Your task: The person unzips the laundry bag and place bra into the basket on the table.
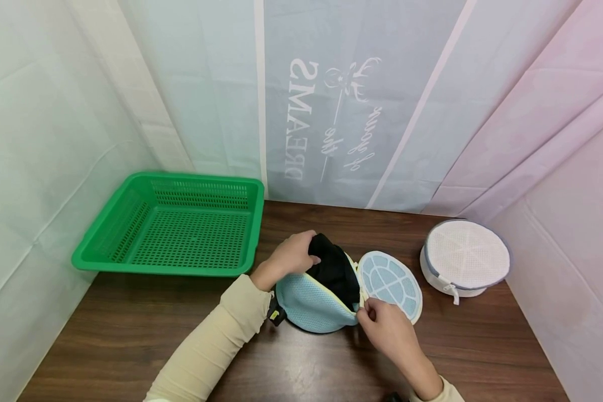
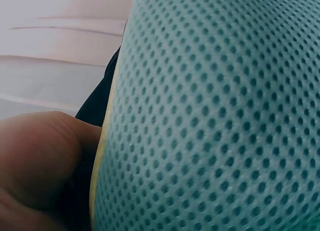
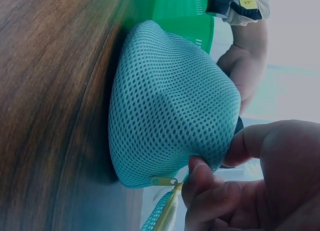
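A light blue mesh laundry bag point(image 1: 311, 304) with a yellow zipper edge stands unzipped on the table, its round lid point(image 1: 389, 285) folded out to the right. Black cloth point(image 1: 334, 268) fills the opening. My left hand point(image 1: 292, 254) grips this cloth at the back left of the bag, some fingers hidden behind it. With thumb and fingers, my right hand point(image 1: 389, 329) pinches the bag's rim at the front right, close to the zipper pull point(image 3: 164, 181). The mesh wall covers much of the left wrist view, beside part of the left hand point(image 2: 37, 161).
A green plastic basket point(image 1: 258, 223) with slotted walls stands at the back left. Another round mesh laundry bag point(image 1: 467, 254), white with a grey edge and zipped, sits at the right. Fabric curtains point(image 1: 221, 84) enclose the wooden table point(image 1: 146, 312) at the back and sides.
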`<state>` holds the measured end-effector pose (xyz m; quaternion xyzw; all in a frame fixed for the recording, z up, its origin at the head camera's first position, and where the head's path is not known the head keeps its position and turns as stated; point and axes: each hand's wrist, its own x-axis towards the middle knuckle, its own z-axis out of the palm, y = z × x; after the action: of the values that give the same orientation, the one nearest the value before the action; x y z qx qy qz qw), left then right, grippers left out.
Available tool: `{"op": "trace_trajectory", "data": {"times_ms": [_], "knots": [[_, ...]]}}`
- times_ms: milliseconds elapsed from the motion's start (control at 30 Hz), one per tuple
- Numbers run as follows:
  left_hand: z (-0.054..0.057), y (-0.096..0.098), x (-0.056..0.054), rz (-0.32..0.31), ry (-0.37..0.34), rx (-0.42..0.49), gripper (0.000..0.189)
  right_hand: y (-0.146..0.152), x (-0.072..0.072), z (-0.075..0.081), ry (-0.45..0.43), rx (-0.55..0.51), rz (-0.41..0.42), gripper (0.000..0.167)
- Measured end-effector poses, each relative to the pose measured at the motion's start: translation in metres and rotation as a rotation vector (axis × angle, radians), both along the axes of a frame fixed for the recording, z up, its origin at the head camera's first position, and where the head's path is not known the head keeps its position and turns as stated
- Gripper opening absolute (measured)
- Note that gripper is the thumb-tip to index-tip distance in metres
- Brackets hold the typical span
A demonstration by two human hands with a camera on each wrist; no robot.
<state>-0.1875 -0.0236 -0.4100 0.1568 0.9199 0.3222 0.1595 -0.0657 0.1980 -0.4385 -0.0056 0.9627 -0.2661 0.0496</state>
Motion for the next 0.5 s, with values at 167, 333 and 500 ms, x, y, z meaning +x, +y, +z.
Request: {"op": "trace_trajectory", "data": {"times_ms": [167, 333, 500], "knots": [[0.0024, -0.0008, -0.0026, 0.061, -0.020, 0.081, 0.061, 0.0002, -0.0001, -0.0006, -0.002, -0.003, 0.004, 0.029], [0.0059, -0.0013, -0.0031, 0.136, -0.008, 0.166, 0.066, 0.0003, -0.0003, -0.0017, -0.003, -0.003, 0.009, 0.029], [0.0094, -0.0021, -0.0048, 0.172, 0.018, 0.240, 0.063, 0.0003, -0.0009, -0.0031, 0.003, -0.004, 0.010, 0.029]]}}
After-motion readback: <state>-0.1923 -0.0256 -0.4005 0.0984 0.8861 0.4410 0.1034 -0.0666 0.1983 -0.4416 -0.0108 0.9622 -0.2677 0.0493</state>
